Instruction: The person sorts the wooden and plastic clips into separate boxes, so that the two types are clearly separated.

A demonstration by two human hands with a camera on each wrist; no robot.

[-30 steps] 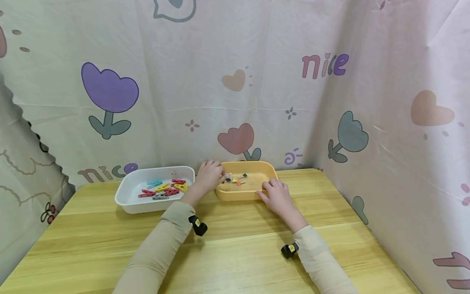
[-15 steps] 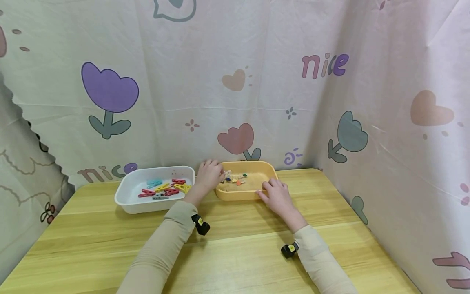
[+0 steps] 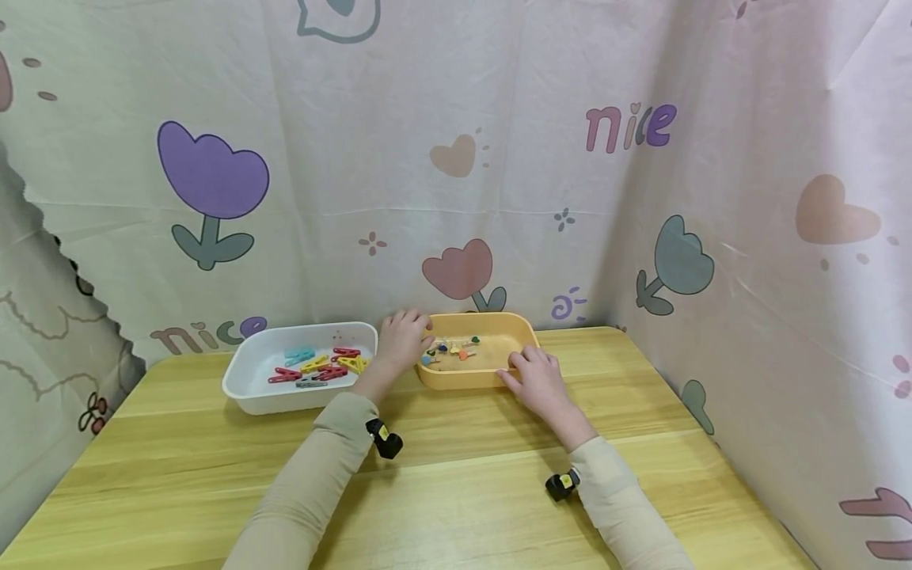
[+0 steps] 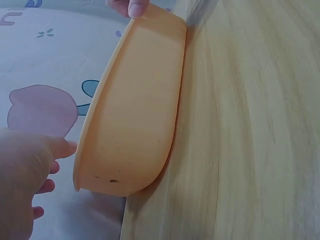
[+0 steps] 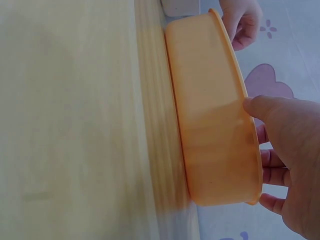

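The left hand (image 3: 403,342) is at the left end of an orange-yellow tray (image 3: 492,380), its loosely bent fingers over the rim. No held thing shows in it, though its fingertips are partly hidden. Just by those fingers lies a small blue-headed piece (image 3: 426,360). Several more small pieces, with coloured heads and pale stems, such as an orange one (image 3: 463,355), are grouped in the tray's left half. At the front right, the right hand (image 3: 539,382) grips the tray; in the right wrist view its thumb (image 5: 257,104) presses the rim and its fingers reach behind it.
To the left, a white tray (image 3: 256,401) holds several red, yellow, blue and grey clothes pegs (image 3: 313,365). Both trays stand on the wooden table (image 3: 456,507) near its back edge. A printed curtain (image 3: 342,158) hangs close behind and along the right side.
The left hand has drawn back slightly leftward over the tray's edge, and the blue-headed piece beside it now shows. The right hand and both trays stay in place.
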